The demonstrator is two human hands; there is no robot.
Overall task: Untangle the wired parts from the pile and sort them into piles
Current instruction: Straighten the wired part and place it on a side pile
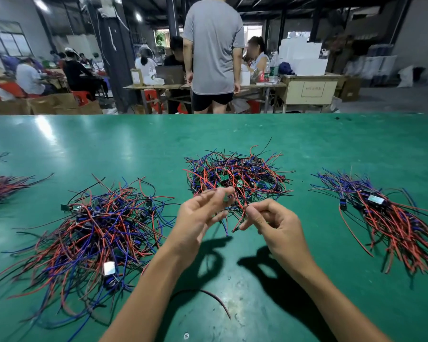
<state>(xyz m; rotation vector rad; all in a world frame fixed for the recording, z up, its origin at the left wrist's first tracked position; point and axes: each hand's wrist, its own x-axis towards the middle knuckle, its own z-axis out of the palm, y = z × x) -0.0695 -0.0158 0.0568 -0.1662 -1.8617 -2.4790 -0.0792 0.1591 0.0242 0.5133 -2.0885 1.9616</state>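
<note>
Three heaps of red, blue and black wired parts lie on a green surface [307, 134], seen from a head camera looking down at two bare hands. The tangled pile [237, 174] sits in the middle, just beyond the hands, with small green circuit boards showing among its wires. A few strands [237, 213] run from its near edge down between the hands and hang above the surface. The left hand [195, 218] is raised, blurred, its fingertips pinching a small green part at the edge of the pile. The right hand [279, 225] has thumb and forefinger pinched on the red and black strands, the other fingers curled.

To the left, a broad left heap [94, 233] spreads loosely, wires pointing many ways, with a pale rectangular part near its front. To the right, well apart, the right heap [393, 218] lies more combed, its wires trailing toward the near right corner. At the far left edge, a fourth bundle [0, 186] is partly cut off. One loose dark wire [208, 296] curves on the surface between the forearms.

Beyond the surface, a person in a grey shirt [213, 45] stands with back turned, and others sit at tables in a dim workshop.
</note>
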